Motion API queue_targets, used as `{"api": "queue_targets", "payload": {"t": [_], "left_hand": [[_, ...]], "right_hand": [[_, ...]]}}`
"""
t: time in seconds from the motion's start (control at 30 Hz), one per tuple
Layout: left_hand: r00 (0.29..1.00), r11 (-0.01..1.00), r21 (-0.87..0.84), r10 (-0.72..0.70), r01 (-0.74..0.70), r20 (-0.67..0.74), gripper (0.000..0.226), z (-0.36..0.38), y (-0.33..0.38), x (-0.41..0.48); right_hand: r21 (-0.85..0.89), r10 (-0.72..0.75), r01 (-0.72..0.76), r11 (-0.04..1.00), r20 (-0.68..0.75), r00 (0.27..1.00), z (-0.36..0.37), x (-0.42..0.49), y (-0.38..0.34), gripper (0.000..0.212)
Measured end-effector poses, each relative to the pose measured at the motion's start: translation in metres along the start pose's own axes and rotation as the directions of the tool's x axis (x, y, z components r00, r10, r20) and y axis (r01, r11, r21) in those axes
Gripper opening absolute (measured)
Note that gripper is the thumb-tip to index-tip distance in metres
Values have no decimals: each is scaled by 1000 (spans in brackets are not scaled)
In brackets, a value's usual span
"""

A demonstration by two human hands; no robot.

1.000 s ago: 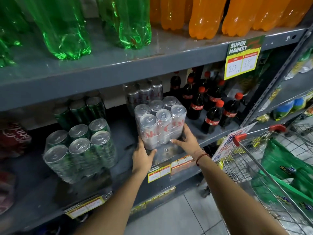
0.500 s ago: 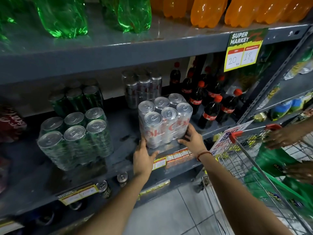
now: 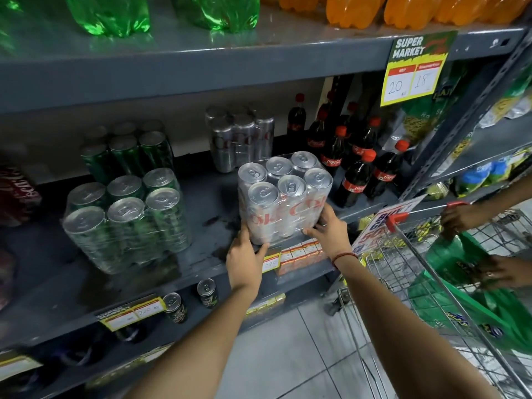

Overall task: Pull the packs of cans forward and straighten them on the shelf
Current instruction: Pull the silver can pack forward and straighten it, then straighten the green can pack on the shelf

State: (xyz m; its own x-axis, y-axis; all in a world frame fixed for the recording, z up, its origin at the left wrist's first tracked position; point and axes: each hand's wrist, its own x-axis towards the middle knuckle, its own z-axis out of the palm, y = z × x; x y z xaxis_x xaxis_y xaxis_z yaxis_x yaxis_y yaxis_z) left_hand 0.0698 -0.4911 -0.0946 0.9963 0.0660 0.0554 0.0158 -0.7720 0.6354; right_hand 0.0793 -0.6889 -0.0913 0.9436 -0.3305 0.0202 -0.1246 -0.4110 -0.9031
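Note:
A shrink-wrapped pack of silver cans point(image 3: 283, 197) stands upright at the front edge of the grey middle shelf point(image 3: 201, 272). My left hand point(image 3: 244, 259) grips its lower left corner and my right hand point(image 3: 328, 230) presses its lower right side. A second silver pack point(image 3: 240, 139) sits behind it, near the shelf's back. A wrapped pack of green cans point(image 3: 126, 220) stands to the left near the front, and another green pack point(image 3: 126, 152) sits behind that one.
Small cola bottles point(image 3: 354, 168) stand right of the silver pack. Green and orange bottles line the shelf above. A wire shopping trolley point(image 3: 426, 283) with green bags is at the right, another person's hands point(image 3: 460, 218) on it. Loose cans point(image 3: 207, 292) stand on the lower shelf.
The silver pack has slid forward to the shelf's front edge between my hands. Another person's hands have come in at the trolley on the right.

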Motion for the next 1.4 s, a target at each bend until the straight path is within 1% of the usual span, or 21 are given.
{"api": "queue_targets", "payload": {"t": [0.13,0.2,0.27,0.33,0.37,0.43,0.5,0.53,0.6,0.67,0.73,0.8,0.87,0.9,0.97,1.0,1.03,1.07,1.17,1.27,1.4], "left_hand": [[999,999,14,-31,30,27,74,-2,8,-3],[997,998,-10,-59,59,48,72,-4,11,-3],[996,993,-100,-53,60,78,75,-8,8,-1],[995,964,-261,-25,48,91,82,-18,1,2],[998,945,-326,-15,36,66,82,-25,-5,2],[999,922,-387,1,-19,-48,68,-44,-21,4],[978,916,-386,26,-106,-206,46,-67,-42,4],[961,913,-383,31,-139,-275,37,-80,-54,4],[913,909,-370,28,-193,-407,26,-106,-75,4],[845,912,-335,24,-238,-535,22,-133,-94,6],[774,917,-298,17,-264,-633,20,-157,-112,8],[715,922,-309,-53,-233,-697,26,-177,-132,11],[731,894,-430,-210,-125,-649,35,-190,-151,15],[781,861,-508,-294,-34,-551,39,-194,-158,15],[901,792,-568,-391,225,-189,47,-194,-175,16],[928,799,-511,-372,318,-3,49,-191,-182,16],[937,825,-445,-325,349,131,51,-188,-188,14],[938,847,-404,-287,344,196,53,-187,-193,14],[950,876,-381,-226,294,215,64,-188,-200,14],[971,915,-333,-189,227,145,66,-186,-201,9],[992,926,-358,-115,122,41,63,-178,-202,-7]], "right_hand": [[-12,55,-55,998,42,998,1,3,-8,75],[-55,88,-87,995,22,996,2,1,-12,75],[-133,93,-100,986,-56,994,8,-4,-16,71],[-106,134,-155,982,-188,973,21,-14,-22,68],[-61,177,-201,978,-270,946,30,-21,-24,67],[-44,254,-302,952,-431,866,53,-39,-30,52],[-103,257,-359,927,-522,814,81,-60,-42,30],[-112,229,-337,935,-536,812,96,-70,-50,23],[-107,104,-183,977,-513,852,128,-88,-70,16],[-91,-47,9,996,-424,904,158,-100,-91,14],[-39,-146,140,989,-289,946,182,-101,-113,24],[52,-154,159,986,-94,984,200,-93,-131,49],[77,-73,65,995,110,991,213,-81,-143,78],[68,-27,14,998,190,981,217,-76,-145,88],[56,50,-70,996,299,953,223,-68,-143,97],[48,82,-103,994,325,942,224,-67,-140,97],[31,101,-118,993,331,938,225,-66,-137,96],[11,104,-114,993,324,940,225,-65,-134,95],[-30,71,-65,997,329,942,222,-62,-126,91],[-47,46,-32,998,348,936,219,-61,-122,90],[-113,17,23,993,341,940,209,-68,-115,88]]}}
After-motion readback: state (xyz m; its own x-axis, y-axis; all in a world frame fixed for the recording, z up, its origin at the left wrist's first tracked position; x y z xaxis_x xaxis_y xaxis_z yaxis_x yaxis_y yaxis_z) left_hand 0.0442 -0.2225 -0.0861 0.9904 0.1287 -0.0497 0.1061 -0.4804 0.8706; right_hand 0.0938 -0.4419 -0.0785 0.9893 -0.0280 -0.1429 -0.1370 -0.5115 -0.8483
